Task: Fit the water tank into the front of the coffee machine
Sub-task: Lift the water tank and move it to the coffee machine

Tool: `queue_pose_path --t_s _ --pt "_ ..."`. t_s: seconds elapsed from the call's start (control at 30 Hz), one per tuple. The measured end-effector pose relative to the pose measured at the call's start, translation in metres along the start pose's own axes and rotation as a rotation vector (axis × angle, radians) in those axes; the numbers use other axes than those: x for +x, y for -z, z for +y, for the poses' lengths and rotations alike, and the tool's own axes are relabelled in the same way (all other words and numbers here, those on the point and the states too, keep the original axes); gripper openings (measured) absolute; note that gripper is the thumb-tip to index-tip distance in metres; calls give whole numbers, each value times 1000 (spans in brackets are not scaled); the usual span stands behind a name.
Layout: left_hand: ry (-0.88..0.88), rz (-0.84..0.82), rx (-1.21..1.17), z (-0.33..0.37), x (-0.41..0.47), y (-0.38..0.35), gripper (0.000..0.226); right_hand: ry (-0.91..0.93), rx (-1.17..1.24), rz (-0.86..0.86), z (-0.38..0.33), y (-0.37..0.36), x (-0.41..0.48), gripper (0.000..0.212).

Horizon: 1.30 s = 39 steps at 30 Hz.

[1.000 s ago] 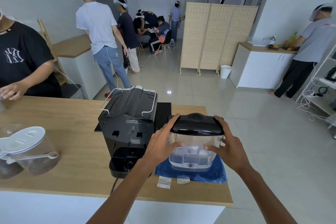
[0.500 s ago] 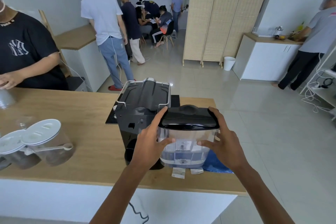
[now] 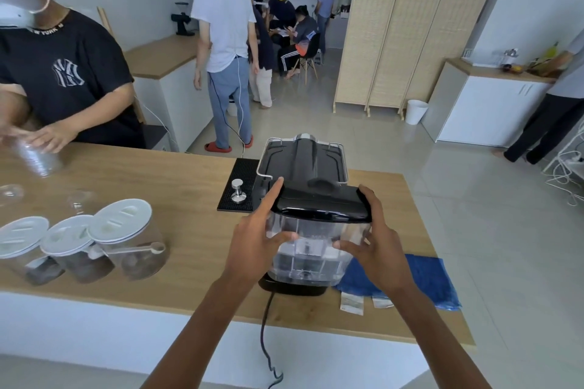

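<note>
The water tank (image 3: 311, 249) is clear plastic with a black lid and a little water inside. I hold it from both sides: my left hand (image 3: 257, 240) on its left wall, my right hand (image 3: 374, 246) on its right wall. It sits against the near side of the black coffee machine (image 3: 303, 161), over the machine's round black base (image 3: 292, 287). The tank hides most of the machine's body; only the top with its wire rail shows behind the lid.
A black mat with a metal tamper (image 3: 238, 194) lies left of the machine. Three white-lidded jars (image 3: 123, 240) stand at the left. A blue cloth (image 3: 423, 281) lies at the right, the power cord (image 3: 265, 335) hangs over the counter edge. A person in black (image 3: 68, 79) stands across the counter.
The tank has moved left from above the blue cloth to directly against the machine's near side, still held in both hands. The view has shifted with it.
</note>
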State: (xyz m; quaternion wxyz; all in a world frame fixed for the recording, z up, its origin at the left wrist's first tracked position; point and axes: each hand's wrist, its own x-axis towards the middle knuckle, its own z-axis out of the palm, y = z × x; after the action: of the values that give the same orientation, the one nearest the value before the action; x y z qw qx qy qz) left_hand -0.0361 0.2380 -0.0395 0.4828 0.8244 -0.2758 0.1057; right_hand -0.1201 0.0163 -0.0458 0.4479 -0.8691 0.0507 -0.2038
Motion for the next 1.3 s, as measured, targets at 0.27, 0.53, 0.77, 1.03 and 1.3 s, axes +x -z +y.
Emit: queue_pose_path --t_s 0.27,0.53,0.77,1.03,1.3 --pt "58 -15 -144 -49 13 0 97 -2 -90 16 -1 -31 16 114" --pt "42 -27 -227 -61 17 -3 98 3 -181 64 0 -41 16 115" --pt "51 -14 -222 -70 14 -4 95 -16 -208 62 1 -47 15 116" --pt "49 -13 -139 -74 7 -5 97 -29 -243 53 14 -55 11 117" --pt "54 -49 -107 -76 1 -7 93 -77 -267 37 22 -56 9 120"
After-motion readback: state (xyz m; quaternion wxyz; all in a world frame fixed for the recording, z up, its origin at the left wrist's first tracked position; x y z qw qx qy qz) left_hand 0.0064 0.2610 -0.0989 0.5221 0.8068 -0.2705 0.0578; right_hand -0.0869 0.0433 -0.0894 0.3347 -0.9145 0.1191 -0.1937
